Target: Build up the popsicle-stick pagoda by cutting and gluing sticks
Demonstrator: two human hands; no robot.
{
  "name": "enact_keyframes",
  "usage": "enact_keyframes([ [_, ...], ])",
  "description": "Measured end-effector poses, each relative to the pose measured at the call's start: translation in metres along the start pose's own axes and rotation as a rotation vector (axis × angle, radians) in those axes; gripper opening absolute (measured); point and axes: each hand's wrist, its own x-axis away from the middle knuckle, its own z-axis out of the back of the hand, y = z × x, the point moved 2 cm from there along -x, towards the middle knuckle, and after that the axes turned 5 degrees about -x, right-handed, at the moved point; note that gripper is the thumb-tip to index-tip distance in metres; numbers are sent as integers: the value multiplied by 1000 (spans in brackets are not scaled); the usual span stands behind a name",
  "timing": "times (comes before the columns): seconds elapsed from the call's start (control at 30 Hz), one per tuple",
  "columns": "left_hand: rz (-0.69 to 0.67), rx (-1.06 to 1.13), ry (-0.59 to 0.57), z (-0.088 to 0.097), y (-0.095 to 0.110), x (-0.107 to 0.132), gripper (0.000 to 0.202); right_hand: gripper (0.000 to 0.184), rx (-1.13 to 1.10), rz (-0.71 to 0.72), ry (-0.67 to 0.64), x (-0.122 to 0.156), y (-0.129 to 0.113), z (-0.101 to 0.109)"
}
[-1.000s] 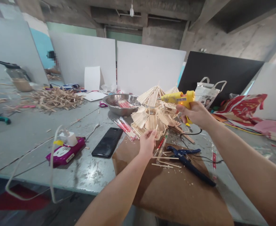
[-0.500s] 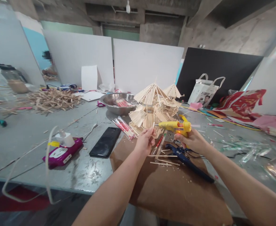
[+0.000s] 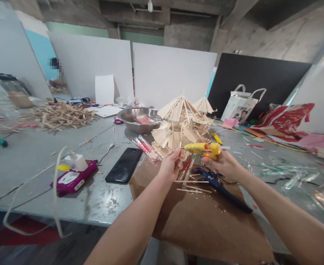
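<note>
My right hand [image 3: 225, 165] is wrapped round the grip of a yellow hot glue gun [image 3: 202, 148], its nozzle pointing left. A small orange light glows on the gun's body. Pinched upright in the fingers of my left hand [image 3: 171, 164] is a short wooden stick [image 3: 180, 145], its top close to the nozzle; I cannot tell if they touch. Just behind both hands stands a pavilion-like model [image 3: 175, 136] of wooden sticks with pointed roofs. Below my hands, loose sticks [image 3: 189, 191] and dark blue-handled cutters [image 3: 224, 191] lie on a brown board [image 3: 195, 221].
Left of the board are a black phone [image 3: 124, 165] and a purple power strip [image 3: 73, 178] with a looping white cable. A metal bowl [image 3: 128, 123] and wrapped red-and-white packets [image 3: 146, 148] sit near the model. Clear plastic wrappers [image 3: 291, 173] lie at right; a stick pile [image 3: 62, 116] is at back left.
The glue gun and my right hand have shifted slightly left, bringing the nozzle nearer the stick. My left hand has stayed almost in place.
</note>
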Motion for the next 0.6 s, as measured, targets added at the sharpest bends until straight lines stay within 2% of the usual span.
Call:
enact_keyframes([
  [0.27, -1, -6, -17, 0, 0, -1, 19, 25, -52, -68, 48, 0, -9, 0],
  [0.6, 23, -19, 9, 0, 0, 0, 20, 25, -20, -104, 76, -2, 9, 7],
])
